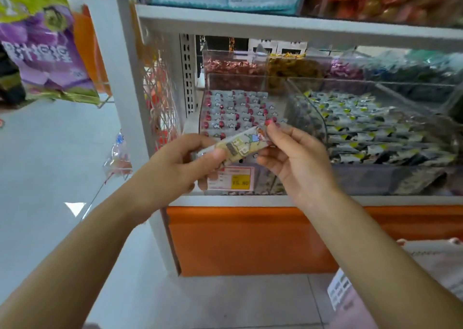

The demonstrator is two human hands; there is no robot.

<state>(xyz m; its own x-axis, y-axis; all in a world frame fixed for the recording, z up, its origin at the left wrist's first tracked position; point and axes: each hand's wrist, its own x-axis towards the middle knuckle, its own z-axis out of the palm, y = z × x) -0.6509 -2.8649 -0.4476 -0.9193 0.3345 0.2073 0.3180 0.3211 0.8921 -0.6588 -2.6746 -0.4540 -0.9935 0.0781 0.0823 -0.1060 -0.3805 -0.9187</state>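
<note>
I see my left hand (180,163) and right hand (295,158) each pinching an end of one snack packet (240,145), held before the clear bin (225,118)

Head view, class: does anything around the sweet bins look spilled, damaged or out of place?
Nothing stands out. The snack packet looks whole, the wrapped sweets lie inside their clear bins, and the price label sits straight.
</note>
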